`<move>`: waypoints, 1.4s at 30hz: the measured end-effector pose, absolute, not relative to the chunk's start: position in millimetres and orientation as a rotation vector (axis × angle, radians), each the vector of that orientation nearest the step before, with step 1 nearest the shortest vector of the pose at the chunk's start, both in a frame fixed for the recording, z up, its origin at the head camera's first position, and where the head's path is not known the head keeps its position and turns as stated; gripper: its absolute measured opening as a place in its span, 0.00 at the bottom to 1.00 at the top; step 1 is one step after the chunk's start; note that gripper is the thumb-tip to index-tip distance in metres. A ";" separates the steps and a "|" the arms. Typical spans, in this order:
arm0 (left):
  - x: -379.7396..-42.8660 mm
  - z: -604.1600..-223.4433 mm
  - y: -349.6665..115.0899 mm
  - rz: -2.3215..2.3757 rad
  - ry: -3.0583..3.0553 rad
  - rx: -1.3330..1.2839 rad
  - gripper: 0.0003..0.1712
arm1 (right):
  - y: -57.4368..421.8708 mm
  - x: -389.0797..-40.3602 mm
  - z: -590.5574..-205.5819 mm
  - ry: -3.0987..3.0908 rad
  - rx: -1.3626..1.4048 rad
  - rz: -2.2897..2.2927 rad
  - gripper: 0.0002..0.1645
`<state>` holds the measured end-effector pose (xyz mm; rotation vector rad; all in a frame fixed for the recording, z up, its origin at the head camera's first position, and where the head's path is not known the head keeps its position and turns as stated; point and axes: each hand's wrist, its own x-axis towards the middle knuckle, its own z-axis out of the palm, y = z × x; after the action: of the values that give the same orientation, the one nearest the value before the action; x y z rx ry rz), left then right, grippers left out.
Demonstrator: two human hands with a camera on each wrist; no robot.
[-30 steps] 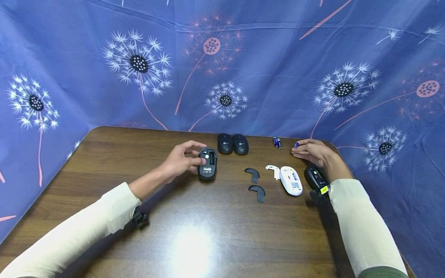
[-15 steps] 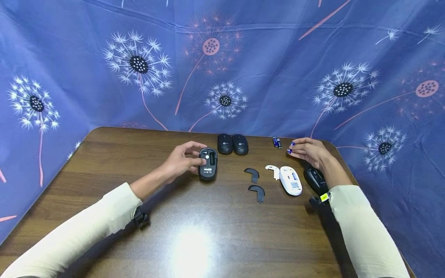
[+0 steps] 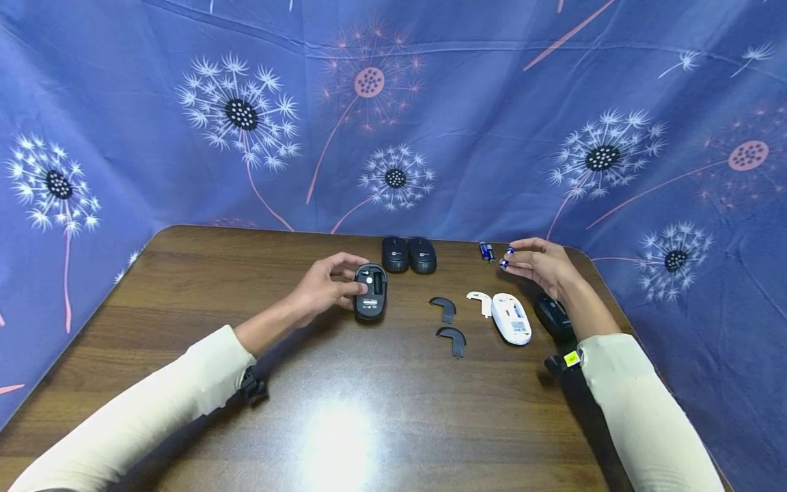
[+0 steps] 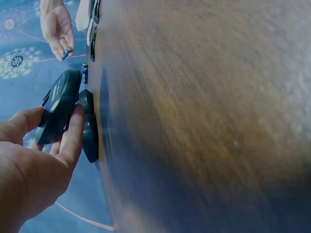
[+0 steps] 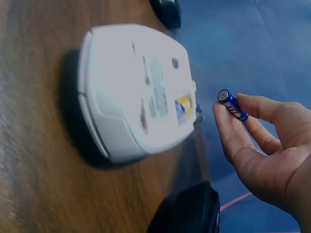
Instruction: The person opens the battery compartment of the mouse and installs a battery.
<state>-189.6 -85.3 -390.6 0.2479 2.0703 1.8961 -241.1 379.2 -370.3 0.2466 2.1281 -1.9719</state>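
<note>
My left hand (image 3: 324,283) grips a black computer mouse (image 3: 372,307) by its sides, underside facing up with its battery slot uncovered. In the left wrist view, thumb and fingers pinch the mouse (image 4: 60,104) above the table. My right hand (image 3: 546,268) pinches a blue AA-size battery (image 5: 234,106) between thumb and fingertips, raised near the table's back right. Below and left of that hand, a white mouse (image 3: 512,331) lies upside down, a battery showing in its slot. A second overturned black mouse (image 3: 553,318) is partly hidden beneath the right wrist.
Two black mice (image 3: 408,255) stand upright side by side at the back. Two blue batteries (image 3: 486,251) lie near the back edge. Two black covers (image 3: 451,336) and a white cover (image 3: 481,301) lie left of the white mouse. A patterned blue cloth (image 3: 479,137) hangs behind the table.
My right hand has moved left with the battery, which has turned so both its ends show past the fingers. My left hand keeps hold of the black mouse, almost still.
</note>
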 end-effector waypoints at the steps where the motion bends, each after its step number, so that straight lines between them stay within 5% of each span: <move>1: -189.6 -390.6 -84.8 1.893 2.070 0.245 0.35 | 377.1 -240.0 -370.3 2.134 0.237 -1.970 0.15; 14: -191.1 -396.5 -83.9 1.885 2.070 0.250 0.34 | 340.3 -219.6 -367.5 2.238 0.087 -1.915 0.28; 30: -190.4 -393.6 -85.2 1.887 2.055 0.254 0.34 | 302.7 -204.0 -369.7 2.187 0.048 -2.005 0.19; 42: -190.1 -394.8 -84.0 1.892 2.025 0.252 0.33 | 281.1 -196.8 -369.5 2.197 -0.007 -2.030 0.21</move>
<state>-190.1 -84.0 -394.8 0.2518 2.0254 1.8921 -196.8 281.1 -369.5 -0.0066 2.1965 -2.0300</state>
